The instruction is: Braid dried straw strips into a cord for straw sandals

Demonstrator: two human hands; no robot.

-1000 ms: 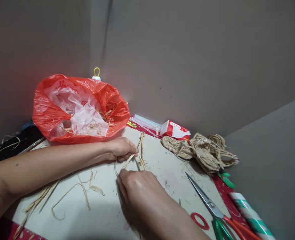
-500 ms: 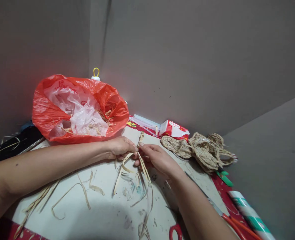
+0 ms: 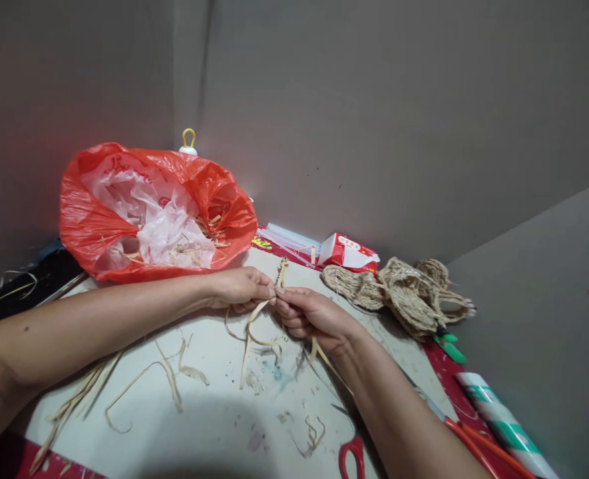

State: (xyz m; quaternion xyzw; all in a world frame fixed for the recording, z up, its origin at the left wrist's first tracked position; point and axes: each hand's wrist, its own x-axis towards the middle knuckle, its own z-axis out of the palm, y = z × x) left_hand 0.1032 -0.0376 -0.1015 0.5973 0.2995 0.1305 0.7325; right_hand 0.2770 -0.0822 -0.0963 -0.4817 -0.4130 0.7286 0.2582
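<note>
A short braid of dried straw strips (image 3: 283, 267) rises from the meeting point of my two hands. My left hand (image 3: 244, 288) is closed in a pinch at the lower end of the braid. From under it, loose pale straw strands (image 3: 249, 336) hang over the white board (image 3: 194, 426). My right hand (image 3: 317, 316) is pinched shut right beside the left fingertips, gripping strands at the same spot. More straw (image 3: 327, 359) trails out below my right palm along the wrist. The exact crossing of the strips is hidden by the fingers.
A red plastic bag (image 3: 89, 226) with straw bits stands back left. A red tissue pack (image 3: 349, 253) and coiled straw cord (image 3: 408, 299) lie back right. Red scissors (image 3: 351, 456) and orange-handled shears (image 3: 474, 442) lie near the right arm. Loose strips (image 3: 79, 399) lie at left.
My right fingers have moved up against the left fingertips and curled closed. The strands that hung down between the hands have swung right, under my right palm.
</note>
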